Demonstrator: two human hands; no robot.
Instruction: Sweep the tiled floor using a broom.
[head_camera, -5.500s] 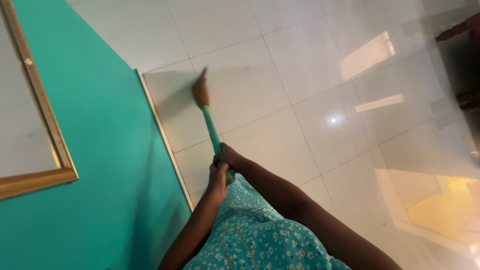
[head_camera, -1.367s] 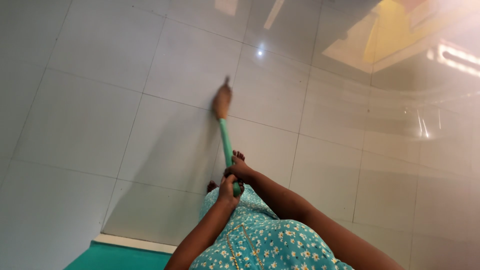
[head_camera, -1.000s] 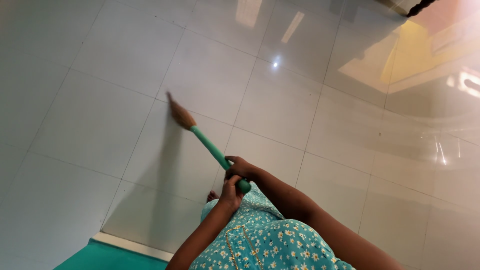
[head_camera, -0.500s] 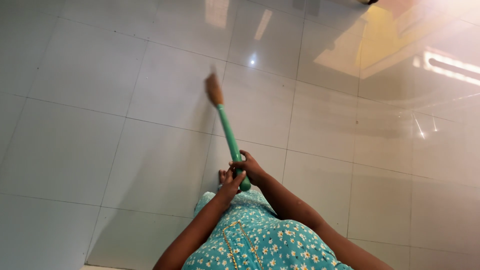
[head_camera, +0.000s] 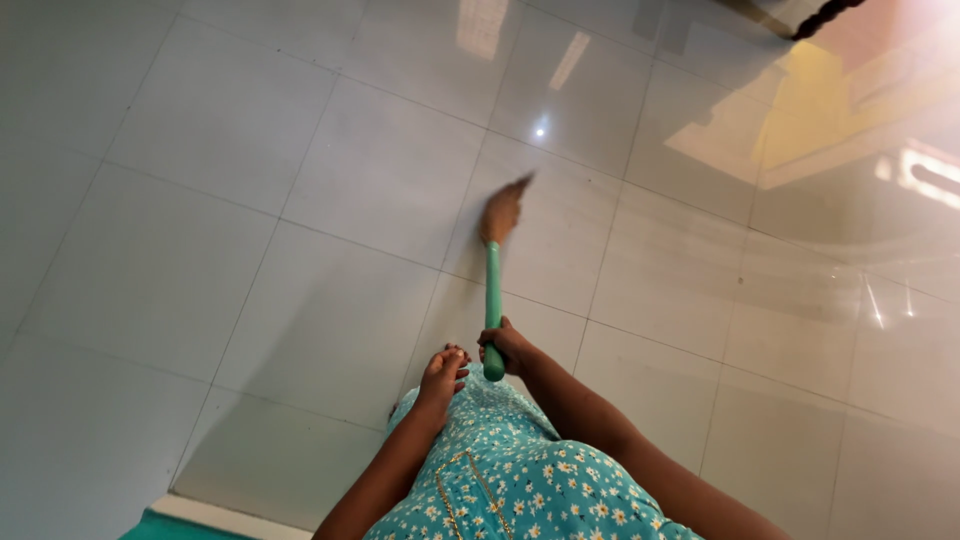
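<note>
A broom (head_camera: 494, 272) with a green handle and a brown brush head points away from me over the glossy white floor tiles (head_camera: 300, 200). My right hand (head_camera: 505, 345) grips the near end of the handle. My left hand (head_camera: 443, 372) is off the handle, just left of it, with fingers loosely curled and nothing in it. The brush head is blurred and sits on a tile seam ahead of me. My blue flowered dress (head_camera: 510, 470) fills the bottom of the view.
A strip of teal wall (head_camera: 165, 527) with a white skirting shows at the bottom left. A dark curved furniture edge (head_camera: 825, 15) is at the top right. Bright yellow reflections lie on the tiles at the upper right.
The brush head has swung from left to right across the tiles. My left hand has come off the handle, so only my right hand holds the broom now.
</note>
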